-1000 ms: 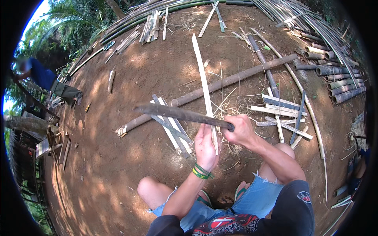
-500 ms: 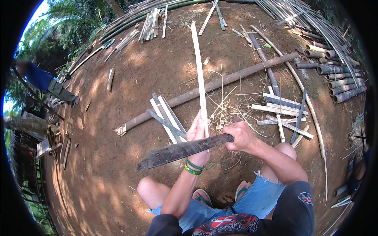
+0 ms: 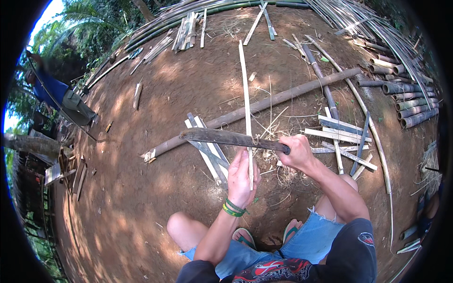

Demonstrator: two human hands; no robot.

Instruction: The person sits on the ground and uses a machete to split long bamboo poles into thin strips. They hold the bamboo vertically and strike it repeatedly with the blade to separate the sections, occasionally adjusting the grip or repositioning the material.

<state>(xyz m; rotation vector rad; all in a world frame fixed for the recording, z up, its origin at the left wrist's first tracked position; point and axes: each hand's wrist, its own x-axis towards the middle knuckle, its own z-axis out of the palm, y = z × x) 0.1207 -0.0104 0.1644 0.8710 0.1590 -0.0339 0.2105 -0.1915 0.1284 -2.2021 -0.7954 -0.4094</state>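
Observation:
My left hand [image 3: 241, 177] is closed round the lower end of a long pale bamboo strip [image 3: 245, 89], which points away from me. In my right hand [image 3: 297, 152] is the handle of a machete [image 3: 226, 137]. Its broad dark blade reaches leftward across the strip, just beyond my left fingers, and appears to touch it. Thin curled shavings [image 3: 288, 177] lie on the ground below and beside the right hand. Beyond the hands, a brown bamboo pole [image 3: 283, 96] lies slantwise on the dirt.
Split bamboo slats lie in a left pile [image 3: 207, 153] and a right pile [image 3: 347, 134]. Cut bamboo tubes [image 3: 415, 104] are stacked at far right, below long thin strips [image 3: 339, 19]. Another person [image 3: 59, 96] stands at far left near a horizontal log [image 3: 37, 145].
The machete has moved away from me along the strip, from over my left wrist to past my fingers. My right hand went slightly right and forward. The person at left has shifted position.

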